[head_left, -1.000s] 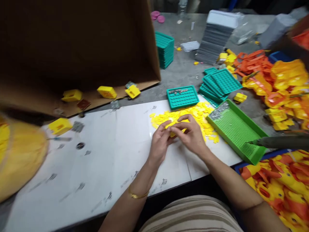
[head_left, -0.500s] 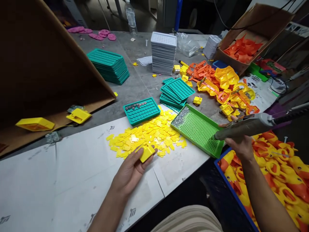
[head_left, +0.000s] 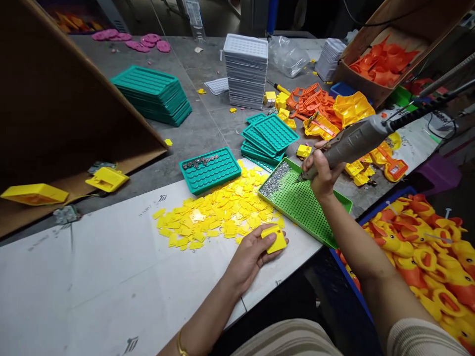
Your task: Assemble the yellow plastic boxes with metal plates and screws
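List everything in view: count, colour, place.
sheet: one, white, front
cases: several, yellow, front, left, right
mesh tray: one, green, right
driver: one, grey, right
metal bits: many, silver, mesh tray
flat pieces: many, yellow, centre
ridged trays: many, teal, centre, back
discs: several, dark, front ridged tray
pale stacks: two, whitish, back
pink pieces: several, pink, back
mixed parts: many, orange, yellow, right
ducks: many, yellow, orange, blue crate
cartons: two, brown, left, right
bag: one, clear, back
bottle: one, clear, back
left grip: one, holding case
right grip: one, holding driver
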The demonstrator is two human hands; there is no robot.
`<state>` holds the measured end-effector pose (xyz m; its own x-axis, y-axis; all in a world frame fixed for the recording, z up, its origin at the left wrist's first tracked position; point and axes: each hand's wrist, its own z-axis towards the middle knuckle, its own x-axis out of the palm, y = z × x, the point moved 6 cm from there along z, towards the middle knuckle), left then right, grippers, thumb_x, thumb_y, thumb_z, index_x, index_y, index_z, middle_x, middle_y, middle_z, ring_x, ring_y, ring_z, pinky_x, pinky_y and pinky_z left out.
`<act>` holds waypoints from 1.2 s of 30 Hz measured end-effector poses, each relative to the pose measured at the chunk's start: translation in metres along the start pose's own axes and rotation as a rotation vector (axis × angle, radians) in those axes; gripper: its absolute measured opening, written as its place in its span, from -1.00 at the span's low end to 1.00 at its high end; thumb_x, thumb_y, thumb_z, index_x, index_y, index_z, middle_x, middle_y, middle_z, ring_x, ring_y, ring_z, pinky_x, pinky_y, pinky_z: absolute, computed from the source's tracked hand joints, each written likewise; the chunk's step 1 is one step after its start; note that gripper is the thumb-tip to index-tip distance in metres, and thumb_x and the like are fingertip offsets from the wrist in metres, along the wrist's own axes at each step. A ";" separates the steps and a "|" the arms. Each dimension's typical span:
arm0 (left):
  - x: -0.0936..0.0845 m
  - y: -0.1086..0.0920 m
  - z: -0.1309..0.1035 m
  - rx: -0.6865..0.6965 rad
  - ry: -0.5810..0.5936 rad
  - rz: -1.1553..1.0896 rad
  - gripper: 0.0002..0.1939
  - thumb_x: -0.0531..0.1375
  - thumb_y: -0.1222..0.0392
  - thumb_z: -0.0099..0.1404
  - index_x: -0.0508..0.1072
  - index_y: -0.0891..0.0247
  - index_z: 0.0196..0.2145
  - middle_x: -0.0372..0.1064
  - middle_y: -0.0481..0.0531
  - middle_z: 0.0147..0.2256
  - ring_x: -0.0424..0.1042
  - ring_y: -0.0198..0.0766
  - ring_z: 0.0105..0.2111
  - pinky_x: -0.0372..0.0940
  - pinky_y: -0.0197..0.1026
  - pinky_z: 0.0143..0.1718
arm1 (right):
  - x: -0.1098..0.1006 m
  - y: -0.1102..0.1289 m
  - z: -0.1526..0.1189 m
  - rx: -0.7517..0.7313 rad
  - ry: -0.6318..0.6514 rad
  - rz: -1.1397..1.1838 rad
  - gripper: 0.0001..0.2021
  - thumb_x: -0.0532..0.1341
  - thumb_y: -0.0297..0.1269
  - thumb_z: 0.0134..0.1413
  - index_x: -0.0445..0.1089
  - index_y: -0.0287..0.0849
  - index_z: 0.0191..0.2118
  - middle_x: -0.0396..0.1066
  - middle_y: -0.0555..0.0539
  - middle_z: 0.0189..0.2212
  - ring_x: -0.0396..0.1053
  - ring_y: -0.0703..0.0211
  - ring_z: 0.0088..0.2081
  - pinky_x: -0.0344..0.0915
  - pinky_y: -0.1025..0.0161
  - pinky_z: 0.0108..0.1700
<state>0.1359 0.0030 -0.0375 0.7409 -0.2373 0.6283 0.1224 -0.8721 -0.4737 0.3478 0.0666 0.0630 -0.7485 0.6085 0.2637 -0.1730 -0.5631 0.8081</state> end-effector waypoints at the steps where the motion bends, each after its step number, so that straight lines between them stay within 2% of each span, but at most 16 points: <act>1: -0.002 0.001 0.000 -0.008 -0.003 0.005 -0.68 0.23 0.31 0.23 0.33 0.37 -0.05 0.48 0.23 -0.11 0.53 -0.17 -0.17 0.46 -0.28 -0.20 | 0.005 -0.004 0.002 -0.008 0.012 0.002 -0.81 0.28 -0.17 -0.02 0.31 -0.11 -0.31 0.18 0.19 -0.72 0.16 0.36 -0.73 0.18 0.34 -0.65; 8: -0.008 -0.001 -0.002 -0.032 -0.032 0.005 -0.64 0.21 0.31 0.25 0.29 0.38 -0.01 0.48 0.24 -0.11 0.53 -0.16 -0.16 0.45 -0.32 -0.25 | 0.028 -0.015 0.006 -0.025 0.120 0.010 -0.76 0.29 -0.08 -0.03 0.30 -0.09 -0.33 0.16 0.21 -0.75 0.14 0.37 -0.76 0.15 0.35 -0.68; 16: -0.009 -0.001 -0.001 -0.045 -0.054 0.001 -0.62 0.22 0.31 0.24 0.29 0.38 0.00 0.48 0.25 -0.10 0.53 -0.15 -0.16 0.46 -0.33 -0.29 | 0.028 -0.018 0.005 -0.018 0.125 -0.001 -0.76 0.29 -0.09 -0.03 0.29 -0.10 -0.35 0.15 0.20 -0.75 0.12 0.36 -0.77 0.14 0.34 -0.69; 21: -0.009 -0.002 -0.001 -0.024 -0.043 -0.020 -0.64 0.25 0.29 0.21 0.34 0.35 -0.03 0.48 0.21 -0.11 0.52 -0.13 -0.13 0.46 -0.31 -0.26 | 0.030 -0.022 0.002 0.014 0.148 -0.083 -0.72 0.27 -0.01 -0.04 0.25 -0.08 -0.39 0.12 0.20 -0.74 0.10 0.36 -0.75 0.13 0.31 -0.68; 24: -0.010 -0.006 -0.002 0.012 -0.071 -0.016 -0.65 0.26 0.29 0.18 0.38 0.35 -0.06 0.48 0.21 -0.12 0.52 -0.14 -0.15 0.46 -0.29 -0.25 | 0.032 -0.018 0.002 0.018 0.183 -0.101 -0.76 0.28 -0.05 -0.04 0.31 -0.05 -0.32 0.17 0.18 -0.72 0.13 0.32 -0.73 0.12 0.29 -0.67; 27: -0.013 -0.010 -0.001 0.049 -0.122 0.005 -0.65 0.25 0.30 0.19 0.38 0.39 -0.06 0.47 0.22 -0.14 0.52 -0.18 -0.19 0.46 -0.28 -0.25 | 0.037 0.001 -0.001 0.002 0.214 -0.057 -0.78 0.28 -0.13 -0.02 0.33 -0.05 -0.24 0.17 0.17 -0.71 0.12 0.31 -0.72 0.11 0.28 -0.66; 30: -0.015 -0.012 0.001 0.085 -0.136 0.030 -0.68 0.23 0.29 0.20 0.39 0.43 -0.08 0.47 0.20 -0.20 0.51 -0.23 -0.26 0.45 -0.28 -0.26 | 0.045 0.037 -0.016 0.024 0.266 0.023 -0.82 0.24 -0.12 0.02 0.31 -0.04 -0.29 0.12 0.16 -0.70 0.08 0.32 -0.73 0.10 0.30 -0.68; 33: -0.017 -0.012 0.003 0.099 -0.136 0.031 -0.69 0.22 0.29 0.19 0.41 0.44 -0.10 0.47 0.19 -0.24 0.50 -0.25 -0.29 0.45 -0.27 -0.27 | 0.055 0.072 -0.042 0.089 0.405 0.152 -0.86 0.22 -0.15 0.05 0.29 -0.04 -0.30 0.13 0.14 -0.69 0.13 0.31 -0.71 0.15 0.30 -0.66; 36: -0.019 -0.011 0.003 0.096 -0.155 0.015 -0.68 0.23 0.33 0.17 0.42 0.41 -0.09 0.46 0.16 -0.22 0.49 -0.27 -0.30 0.45 -0.26 -0.28 | 0.060 0.087 -0.069 0.180 0.569 0.201 -0.84 0.22 -0.18 0.08 0.32 -0.04 -0.21 0.19 0.10 -0.64 0.22 0.26 -0.65 0.24 0.24 -0.60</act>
<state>0.1227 0.0183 -0.0462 0.8352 -0.1741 0.5216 0.1681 -0.8223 -0.5437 0.2434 0.0151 0.1126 -0.9872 0.0796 0.1384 0.0801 -0.5028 0.8607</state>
